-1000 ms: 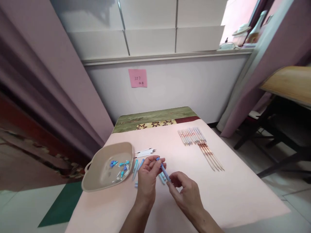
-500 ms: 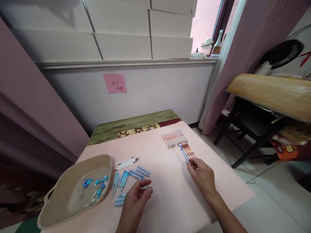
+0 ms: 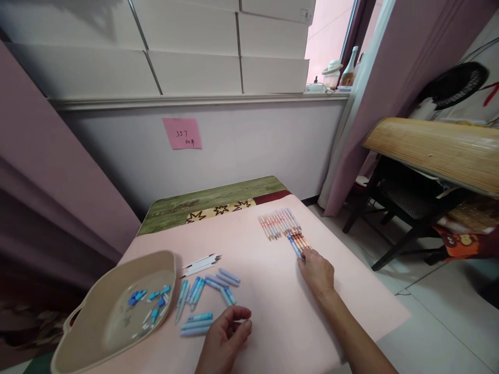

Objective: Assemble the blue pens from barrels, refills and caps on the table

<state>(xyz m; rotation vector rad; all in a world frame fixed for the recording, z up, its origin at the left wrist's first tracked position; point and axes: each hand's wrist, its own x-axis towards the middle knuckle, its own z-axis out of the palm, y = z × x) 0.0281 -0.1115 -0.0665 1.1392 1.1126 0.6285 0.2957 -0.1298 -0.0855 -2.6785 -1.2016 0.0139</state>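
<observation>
My right hand (image 3: 317,272) pinches the near end of a blue pen (image 3: 294,245), which lies along the left side of a short row of brown-patterned pens (image 3: 302,241). Just beyond is a longer row of pale, clear-looking pens (image 3: 277,223). My left hand (image 3: 226,337) hovers low over the pink table cover, fingers curled, thumb and forefinger slightly apart with nothing seen between them. Beside it lie several blue and lilac pen barrels (image 3: 197,323); more barrels (image 3: 195,291) are scattered farther up. Thin white refills (image 3: 200,266) with dark tips lie behind those.
A beige basin (image 3: 117,270) at the left holds small blue parts and white bits. The pink cover (image 3: 268,291) reaches the table's right edge. A pink note (image 3: 182,133) is on the wall; a chair (image 3: 405,200) stands to the right.
My right hand has lowered the blue pen down against the left side of the brown-patterned row. My left hand has shifted slightly right and nearer, away from the barrels.
</observation>
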